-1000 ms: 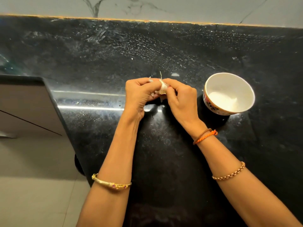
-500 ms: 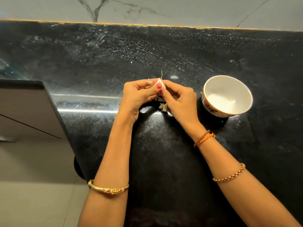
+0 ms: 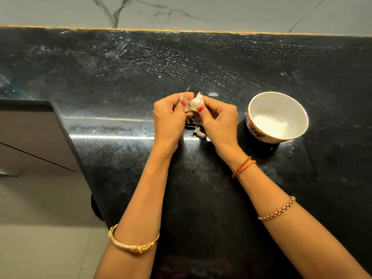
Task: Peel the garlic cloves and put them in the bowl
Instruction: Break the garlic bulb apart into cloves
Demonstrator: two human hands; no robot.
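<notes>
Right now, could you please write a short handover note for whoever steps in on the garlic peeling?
Left hand: pinches a strip of skin pulled off the garlic.
Right hand: grips the garlic, held above the black counter.
Bowl: upright to the right of the hands, nothing in it.
Done: peeling is under way; skin scraps lie on the counter under the hands.
Left: finish stripping the skin, drop the peeled cloves into the bowl.
</notes>
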